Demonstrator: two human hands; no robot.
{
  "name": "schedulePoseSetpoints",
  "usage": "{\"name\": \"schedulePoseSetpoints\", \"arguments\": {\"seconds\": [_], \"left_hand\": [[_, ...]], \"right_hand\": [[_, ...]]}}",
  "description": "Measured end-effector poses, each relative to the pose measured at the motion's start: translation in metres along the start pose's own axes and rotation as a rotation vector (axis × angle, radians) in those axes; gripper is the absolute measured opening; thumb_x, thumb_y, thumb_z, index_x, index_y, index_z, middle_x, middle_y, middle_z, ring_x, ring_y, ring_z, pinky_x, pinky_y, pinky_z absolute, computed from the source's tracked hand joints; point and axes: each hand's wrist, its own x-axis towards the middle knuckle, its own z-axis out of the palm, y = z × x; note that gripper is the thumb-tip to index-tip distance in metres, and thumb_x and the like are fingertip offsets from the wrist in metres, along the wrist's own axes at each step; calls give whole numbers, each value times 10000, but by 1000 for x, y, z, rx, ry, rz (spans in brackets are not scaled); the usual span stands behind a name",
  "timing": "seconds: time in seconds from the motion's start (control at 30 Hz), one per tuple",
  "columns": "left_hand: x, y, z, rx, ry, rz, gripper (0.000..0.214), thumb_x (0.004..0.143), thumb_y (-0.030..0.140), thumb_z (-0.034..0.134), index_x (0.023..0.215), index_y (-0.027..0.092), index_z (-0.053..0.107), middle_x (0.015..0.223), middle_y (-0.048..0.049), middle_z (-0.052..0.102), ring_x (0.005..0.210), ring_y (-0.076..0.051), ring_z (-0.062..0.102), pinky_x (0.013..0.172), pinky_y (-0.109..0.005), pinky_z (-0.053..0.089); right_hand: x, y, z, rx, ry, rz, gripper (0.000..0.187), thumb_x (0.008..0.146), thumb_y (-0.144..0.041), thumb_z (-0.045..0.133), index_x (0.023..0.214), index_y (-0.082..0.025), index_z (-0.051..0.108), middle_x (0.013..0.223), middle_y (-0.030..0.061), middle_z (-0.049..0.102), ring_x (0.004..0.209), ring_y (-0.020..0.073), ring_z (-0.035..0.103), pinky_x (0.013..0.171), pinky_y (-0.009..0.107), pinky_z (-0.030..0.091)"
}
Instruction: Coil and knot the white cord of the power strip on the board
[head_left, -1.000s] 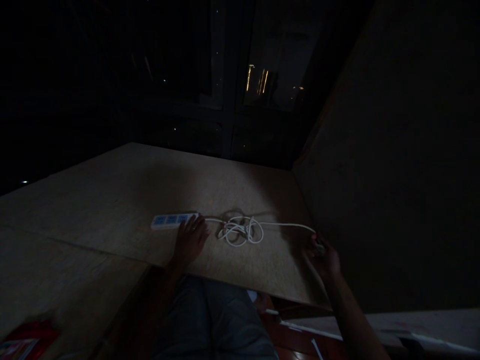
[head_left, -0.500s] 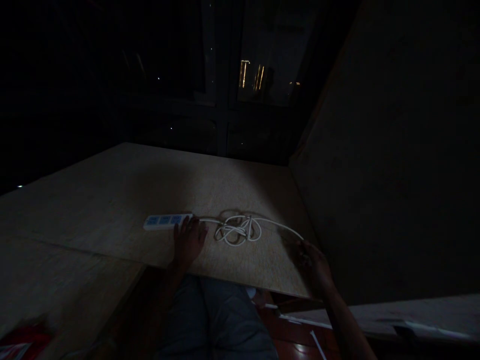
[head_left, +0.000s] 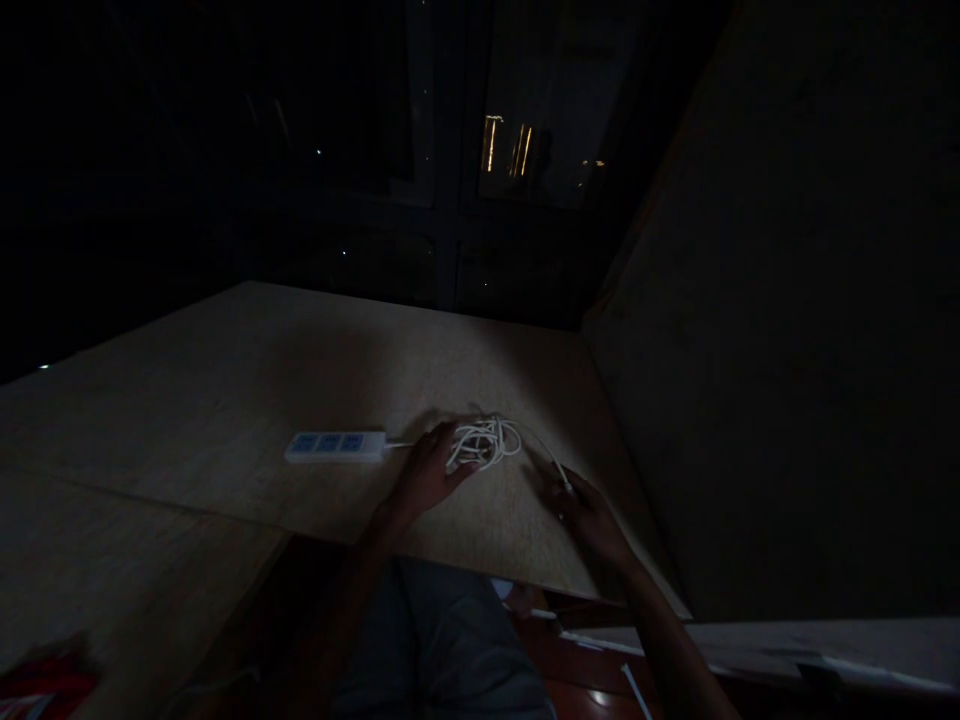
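The tangled coil of thin, round white cable (head_left: 484,436) lies between my two hands on the pale, stone-looking counter (head_left: 420,350). My left hand (head_left: 429,475) is nearer, touching the coil's left side with fingers and thumb curved about it; in this dimness I can't tell whether they are closed on it. My right hand (head_left: 589,515) grips the cable's free end, nearer me and to the right; whatever tips it is hidden in my fingers. The long white plastic power strip with three blue socket panels (head_left: 336,447) lies left of my left hand, its long axis running side to side, cable leaving its right end. I can make out no container.
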Motion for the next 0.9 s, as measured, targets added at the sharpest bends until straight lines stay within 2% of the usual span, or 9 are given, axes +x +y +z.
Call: {"name": "schedulePoseSetpoints", "arguments": {"seconds": [0.13, 0.2, 0.27, 0.4, 0.5, 0.63, 0.73, 0.83, 0.9], "left_hand": [[2, -1, 11, -23, -42, -28, 810, 738, 452, 748, 1437, 224, 409, 1417, -147, 514, 1286, -315, 507, 1061, -458, 431], [1, -4, 14, -15, -42, -71, 803, 730, 336, 749, 1444, 219, 402, 1403, -150, 526, 1250, -311, 539, 1034, -454, 455], [-2, -9, 17, -39, -32, -104, 718, 755, 215, 683, 1428, 211, 431, 1355, -143, 572, 1208, -286, 574, 1019, -442, 469], [-11, -20, 21, -173, 32, -196, 459, 828, 205, 580, 1287, 202, 578, 1243, -115, 665, 1131, -253, 629, 999, -418, 485], [-17, -22, 21, -274, 88, -307, 334, 867, 281, 551, 1175, 197, 649, 1162, -105, 709, 1055, -245, 668, 945, -393, 513], [-21, -17, 18, -336, 138, -403, 291, 889, 363, 526, 1049, 197, 702, 1065, -98, 740, 979, -233, 691, 876, -346, 528], [-21, -11, 14, -304, 131, -465, 309, 886, 403, 521, 996, 193, 719, 1008, -98, 750, 928, -232, 696, 835, -334, 524], [-22, -8, 12, -266, 113, -494, 317, 885, 411, 513, 967, 188, 722, 964, -96, 755, 900, -232, 695, 825, -333, 519], [-23, -8, 14, -265, 118, -485, 327, 894, 414, 494, 966, 188, 720, 957, -94, 752, 901, -229, 692, 830, -332, 518]], "right_hand": [[9, 0, 13, 26, 21, -44, 678, 737, -453, 754, 1351, -229, 573, 967, 33, 699, 895, 209, 641, 862, 359, 508], [13, 3, 18, 91, 87, -55, 826, 666, -395, 805, 1419, -255, 494, 1027, 37, 694, 932, 209, 649, 893, 379, 514], [15, 6, 20, 180, 139, -47, 877, 640, -363, 817, 1437, -271, 461, 1106, 63, 688, 954, 222, 663, 881, 398, 534], [16, 8, 21, 383, 269, -28, 730, 672, -387, 796, 1345, -296, 527, 1294, 92, 627, 1053, 250, 668, 920, 438, 534], [18, 7, 22, 474, 349, -27, 620, 691, -389, 797, 1256, -276, 570, 1257, 78, 655, 1099, 243, 659, 996, 446, 490], [27, 10, 25, 636, 458, -52, 454, 696, -424, 801, 1075, -236, 635, 1223, 66, 673, 1078, 235, 669, 1012, 440, 485], [38, 12, 30, 681, 401, -15, 395, 732, -500, 762, 960, -187, 686, 1119, 88, 712, 1017, 240, 687, 991, 443, 500], [49, 10, 36, 616, 303, 15, 446, 743, -550, 739, 970, -167, 709, 1018, 100, 736, 927, 249, 707, 899, 428, 540], [57, 7, 40, 559, 290, 29, 489, 739, -586, 728, 983, -163, 714, 981, 102, 741, 876, 252, 713, 802, 394, 560]]}}
